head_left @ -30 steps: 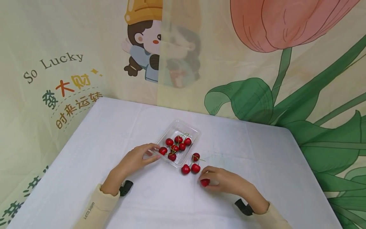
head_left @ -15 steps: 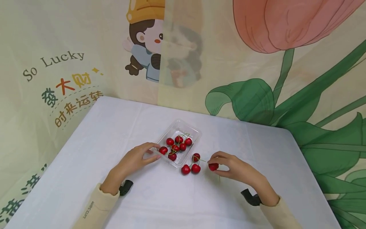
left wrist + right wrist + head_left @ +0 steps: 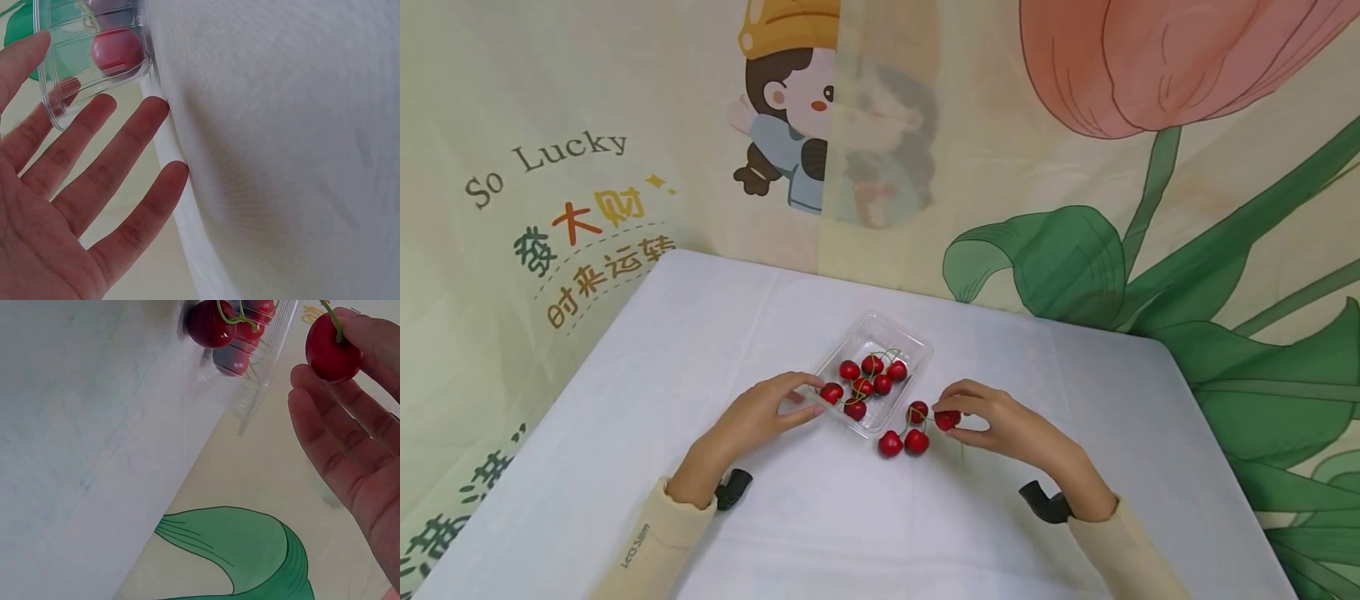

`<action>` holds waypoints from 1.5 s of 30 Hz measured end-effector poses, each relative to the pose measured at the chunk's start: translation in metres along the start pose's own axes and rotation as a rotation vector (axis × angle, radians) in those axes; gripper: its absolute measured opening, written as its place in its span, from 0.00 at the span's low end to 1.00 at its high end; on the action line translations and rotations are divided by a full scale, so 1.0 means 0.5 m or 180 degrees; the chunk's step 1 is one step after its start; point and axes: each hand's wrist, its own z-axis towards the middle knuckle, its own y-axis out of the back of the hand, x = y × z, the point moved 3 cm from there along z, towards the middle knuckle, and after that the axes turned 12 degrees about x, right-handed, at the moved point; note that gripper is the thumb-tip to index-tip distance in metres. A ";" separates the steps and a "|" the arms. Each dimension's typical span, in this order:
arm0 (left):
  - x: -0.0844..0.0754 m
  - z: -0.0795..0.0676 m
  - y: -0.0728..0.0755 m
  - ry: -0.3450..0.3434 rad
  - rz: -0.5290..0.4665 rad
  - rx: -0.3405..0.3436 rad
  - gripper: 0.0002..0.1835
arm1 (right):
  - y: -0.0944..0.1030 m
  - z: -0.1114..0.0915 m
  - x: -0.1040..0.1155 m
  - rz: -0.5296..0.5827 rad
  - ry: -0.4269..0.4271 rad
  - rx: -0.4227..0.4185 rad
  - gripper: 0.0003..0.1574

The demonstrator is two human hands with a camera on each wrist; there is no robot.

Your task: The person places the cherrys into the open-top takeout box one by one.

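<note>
A clear plastic tray (image 3: 880,335) holding several red cherries (image 3: 883,384) with green stems rests on the white-covered table. My left hand (image 3: 767,414) is at the tray's near left corner, fingers spread and fairly straight. In the left wrist view its thumb (image 3: 37,47) meets the rim, and another fingertip lies behind the clear wall. Between thumb and fingertips my right hand (image 3: 1007,425) pinches one cherry (image 3: 331,350), raised beside the tray's right side. Close by this hand, three loose cherries (image 3: 916,442) lie in a cluster at the tray's near right edge.
The white table (image 3: 820,533) ends at a printed cloth backdrop (image 3: 887,258) with a tulip, leaves and a cartoon figure. A black wrist mount (image 3: 733,490) sits on the left wrist, another mount (image 3: 1045,502) on the right.
My right hand lifts its cherry away from the near side of the loose cluster, swings right, then comes back left toward the tray. The left hand keeps its place at the corner.
</note>
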 end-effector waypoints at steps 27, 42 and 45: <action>-0.001 -0.005 0.005 -0.0021 -0.0093 0.0032 0.22 | 0.031 0.162 0.004 0.0344 0.0353 0.0225 0.21; -0.001 -0.006 0.006 -0.0055 -0.0081 0.0032 0.22 | -0.003 0.260 0.014 0.0244 0.0294 0.0514 0.20; -0.002 -0.007 0.007 -0.0064 -0.0086 0.0027 0.22 | -0.016 0.275 0.019 0.0135 0.0300 0.0617 0.20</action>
